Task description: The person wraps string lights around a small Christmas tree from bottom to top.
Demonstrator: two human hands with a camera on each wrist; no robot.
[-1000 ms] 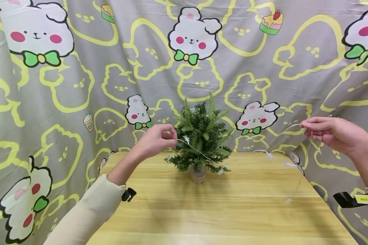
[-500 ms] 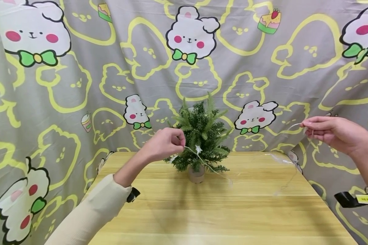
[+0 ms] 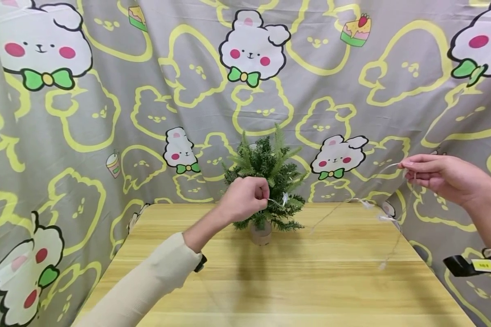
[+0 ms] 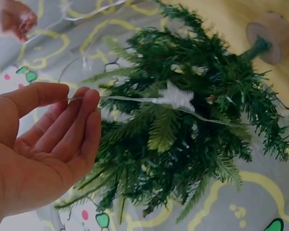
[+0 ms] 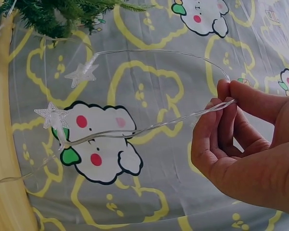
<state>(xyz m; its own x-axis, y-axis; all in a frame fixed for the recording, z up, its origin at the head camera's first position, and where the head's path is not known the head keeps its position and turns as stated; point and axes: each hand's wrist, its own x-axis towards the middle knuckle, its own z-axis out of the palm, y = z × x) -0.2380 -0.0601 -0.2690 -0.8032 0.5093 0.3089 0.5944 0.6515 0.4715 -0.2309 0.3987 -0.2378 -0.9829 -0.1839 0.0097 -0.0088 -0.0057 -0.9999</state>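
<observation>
A small artificial Christmas tree [image 3: 266, 159] with a round wooden base [image 3: 261, 234] stands near the table's back edge. In front of its lower branches my left hand [image 3: 245, 197] pinches the wire of a star string light [image 4: 130, 99] between thumb and fingertips. One clear star [image 4: 176, 96] hangs just beyond those fingers, against the foliage. Out to the right, my right hand [image 3: 442, 175] pinches another stretch of the wire in the air. Below it dangle loops with clear stars, among them one star [image 5: 82, 75] and a second star [image 5: 51, 115] in the right wrist view.
The wooden table [image 3: 311, 281] stretches in front of the tree. A grey curtain [image 3: 331, 54] printed with white rabbits and yellow outlines hangs behind and at both sides. A black strap [image 3: 458, 265] is on the right wrist.
My left hand has moved to the right across the front of the tree, carrying its piece of wire and the star. The right hand stays nearly in place while its loops sway.
</observation>
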